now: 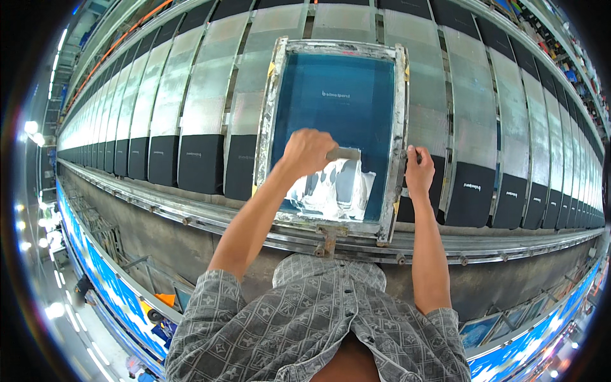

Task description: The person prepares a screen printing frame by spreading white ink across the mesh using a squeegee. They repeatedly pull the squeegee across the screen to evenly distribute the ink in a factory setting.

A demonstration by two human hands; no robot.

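Observation:
A screen-printing frame (269, 121) with worn, ink-smeared edges and a blue mesh (331, 118) lies in front of me. My left hand (309, 151) is closed around a squeegee (347, 154) over the middle of the mesh; the fist hides much of it. White ink (328, 197) is spread thick and uneven on the near part of the mesh, beside and below the squeegee. At the frame's right edge, my right hand (420, 170) has its fingers curled closed against the side rail. Small pale lettering shows on the far mesh.
Long pale printing boards (207, 83) run in a row to both sides, with black fabric pieces (471, 194) on their ends, several bearing white print. A metal rail (286, 242) with bolts passes along the near side. Below it, an orange item (167, 299) lies at lower left.

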